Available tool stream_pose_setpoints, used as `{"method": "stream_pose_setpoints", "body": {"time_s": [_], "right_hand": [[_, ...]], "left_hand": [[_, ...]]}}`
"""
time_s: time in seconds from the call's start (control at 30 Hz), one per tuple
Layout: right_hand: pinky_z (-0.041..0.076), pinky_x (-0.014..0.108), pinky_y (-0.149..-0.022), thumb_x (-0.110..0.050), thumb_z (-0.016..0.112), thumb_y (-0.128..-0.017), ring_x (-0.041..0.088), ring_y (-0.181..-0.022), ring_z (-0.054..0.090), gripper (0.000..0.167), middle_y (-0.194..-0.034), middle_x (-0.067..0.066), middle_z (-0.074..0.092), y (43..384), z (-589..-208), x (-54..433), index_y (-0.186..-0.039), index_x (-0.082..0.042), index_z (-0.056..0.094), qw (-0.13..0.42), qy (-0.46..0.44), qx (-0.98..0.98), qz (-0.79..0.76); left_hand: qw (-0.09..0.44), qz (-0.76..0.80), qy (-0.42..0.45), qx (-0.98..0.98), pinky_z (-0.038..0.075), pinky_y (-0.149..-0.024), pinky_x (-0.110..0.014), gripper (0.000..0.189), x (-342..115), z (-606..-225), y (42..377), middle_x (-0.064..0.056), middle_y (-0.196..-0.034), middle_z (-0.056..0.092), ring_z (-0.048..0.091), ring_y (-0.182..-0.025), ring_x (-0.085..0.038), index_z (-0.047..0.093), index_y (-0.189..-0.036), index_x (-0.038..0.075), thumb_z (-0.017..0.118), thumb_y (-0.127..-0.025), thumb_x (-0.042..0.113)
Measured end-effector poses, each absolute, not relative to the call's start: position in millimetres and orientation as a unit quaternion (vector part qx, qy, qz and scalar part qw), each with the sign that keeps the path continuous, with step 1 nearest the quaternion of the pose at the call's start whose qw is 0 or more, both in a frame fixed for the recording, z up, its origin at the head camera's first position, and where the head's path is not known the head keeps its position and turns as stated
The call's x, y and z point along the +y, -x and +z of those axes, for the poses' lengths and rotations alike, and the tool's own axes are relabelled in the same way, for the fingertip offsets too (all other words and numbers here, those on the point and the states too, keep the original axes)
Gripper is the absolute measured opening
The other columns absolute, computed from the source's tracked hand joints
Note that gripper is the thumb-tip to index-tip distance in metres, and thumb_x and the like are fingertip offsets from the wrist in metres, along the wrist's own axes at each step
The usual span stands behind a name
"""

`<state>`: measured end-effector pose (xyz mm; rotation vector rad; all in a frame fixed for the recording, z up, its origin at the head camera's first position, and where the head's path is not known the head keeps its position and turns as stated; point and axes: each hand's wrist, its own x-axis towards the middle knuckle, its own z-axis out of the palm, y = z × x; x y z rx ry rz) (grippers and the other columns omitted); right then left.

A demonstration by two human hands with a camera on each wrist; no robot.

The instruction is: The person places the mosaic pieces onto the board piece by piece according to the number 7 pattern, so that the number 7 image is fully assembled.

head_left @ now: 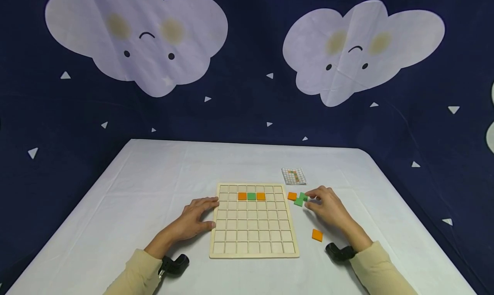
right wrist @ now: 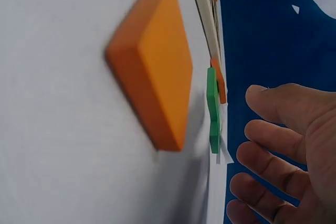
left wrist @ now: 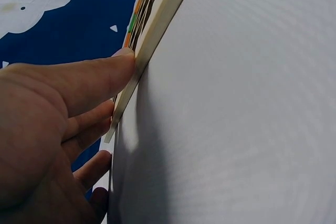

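A square wooden grid board (head_left: 252,256) lies on the white table. Three tiles sit side by side in one of its upper rows: an orange tile (head_left: 242,196), a green tile (head_left: 251,196) and a second orange tile (head_left: 260,196). My left hand (head_left: 191,220) rests at the board's left edge, its thumb and fingertips touching the rim. Right of the board, my right hand (head_left: 329,207) hovers with loosely bent fingers beside two loose green tiles (head_left: 299,202). In the right wrist view, nothing shows between its thumb and fingers. A loose orange tile (head_left: 292,196) lies left of the green ones.
Another orange tile (head_left: 317,235) lies nearer me, below the right hand, and looms large in the right wrist view. Beyond the board's upper right corner lies a small pattern card (head_left: 294,176). A dark blue cloth with clouds (head_left: 247,110) hangs behind the table.
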<state>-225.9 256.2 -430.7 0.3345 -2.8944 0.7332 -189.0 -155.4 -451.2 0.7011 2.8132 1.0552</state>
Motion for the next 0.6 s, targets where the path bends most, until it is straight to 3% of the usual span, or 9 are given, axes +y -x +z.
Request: {"method": "stream_pose_setpoints", "body": {"time_s": [0.6], "right_hand": [[0.032, 0.029, -0.068, -0.018, 0.071, -0.078, 0.019, -0.08, 0.045, 0.032, -0.091, 0.008, 0.061, 244.7, -435.2, 260.3, -0.107, -0.002, 0.069, 0.062, -0.121, -0.966, 0.222]], "left_hand": [[0.033, 0.345, -0.222, 0.911, 0.021, -0.103, -0.058, 0.057, -154.7, -450.2, 188.8, -0.009, -0.149, 0.04, 0.031, -0.136, -0.035, 0.05, -0.135, 0.007, 0.07, -0.083, 0.02]]}}
